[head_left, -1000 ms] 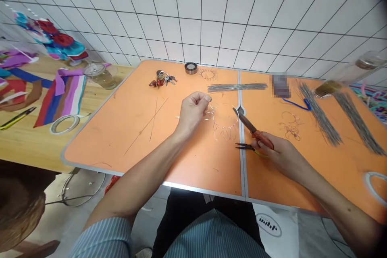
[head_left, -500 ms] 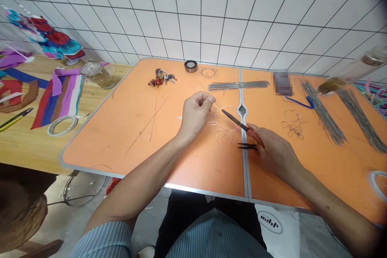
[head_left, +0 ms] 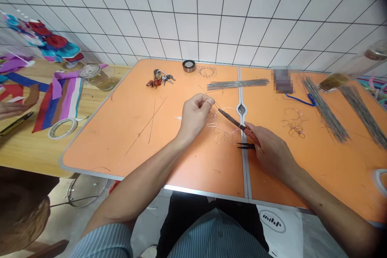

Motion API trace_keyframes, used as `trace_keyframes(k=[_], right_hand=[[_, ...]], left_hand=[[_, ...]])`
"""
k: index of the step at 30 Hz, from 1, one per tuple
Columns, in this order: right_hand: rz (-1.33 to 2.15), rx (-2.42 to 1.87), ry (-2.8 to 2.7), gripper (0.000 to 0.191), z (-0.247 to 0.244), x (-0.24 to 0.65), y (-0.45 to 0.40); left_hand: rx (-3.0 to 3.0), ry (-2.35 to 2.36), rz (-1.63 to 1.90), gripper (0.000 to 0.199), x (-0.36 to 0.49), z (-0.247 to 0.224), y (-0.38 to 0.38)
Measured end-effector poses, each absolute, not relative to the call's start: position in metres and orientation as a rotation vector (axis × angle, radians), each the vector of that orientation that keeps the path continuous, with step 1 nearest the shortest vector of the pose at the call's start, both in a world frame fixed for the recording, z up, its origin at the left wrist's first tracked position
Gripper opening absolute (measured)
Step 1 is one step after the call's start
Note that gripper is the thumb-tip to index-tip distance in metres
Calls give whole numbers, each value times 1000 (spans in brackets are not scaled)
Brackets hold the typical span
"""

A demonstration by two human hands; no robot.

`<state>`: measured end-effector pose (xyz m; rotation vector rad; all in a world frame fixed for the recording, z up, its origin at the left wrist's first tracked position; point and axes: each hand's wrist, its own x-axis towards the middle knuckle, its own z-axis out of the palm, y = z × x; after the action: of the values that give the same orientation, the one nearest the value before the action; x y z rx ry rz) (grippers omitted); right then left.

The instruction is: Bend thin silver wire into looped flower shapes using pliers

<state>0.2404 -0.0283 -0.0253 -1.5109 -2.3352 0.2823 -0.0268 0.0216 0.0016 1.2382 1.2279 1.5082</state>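
Observation:
My left hand (head_left: pixel 198 111) pinches a thin wire between thumb and fingertips, above the middle of the orange table (head_left: pixel 184 169). My right hand (head_left: pixel 272 145) is wrapped round the red handles of long-nosed pliers (head_left: pixel 231 119), whose tip points at the wire near my left fingertips. Whether the jaws grip the wire is too small to tell. Beneath both hands lies a ring of wire with loops (head_left: pixel 226 139), partly hidden by my left hand. A second black-jawed pair of pliers (head_left: pixel 246 145) rests beside my right hand, its handles covered by that hand.
Wire bundles (head_left: pixel 237 84) lie at the back and right. Keys (head_left: pixel 161 78), a black tape roll (head_left: pixel 189 65) and another wire ring (head_left: pixel 207 71) sit near the wall. Bent wires (head_left: pixel 294 125) are at right. Another person's hand (head_left: pixel 12 109) is by the ribbons (head_left: pixel 60 96) at left.
The plier tip has shifted slightly left, closer to my left fingertips. My left hand keeps its pinch. Another person's hand has come into view at the far left.

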Motion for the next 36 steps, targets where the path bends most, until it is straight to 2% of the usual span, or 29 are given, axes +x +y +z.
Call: trace_keyframes(k=[8,36], right_hand=[[409,-1496,-2306,39,-26,238,-28],[478,-1423,-2279,39,-24,237,-28]], left_hand=[[1230,1235,1500,24,-27,-1,24],[1214,1242,1485,22,-26,-4,24]])
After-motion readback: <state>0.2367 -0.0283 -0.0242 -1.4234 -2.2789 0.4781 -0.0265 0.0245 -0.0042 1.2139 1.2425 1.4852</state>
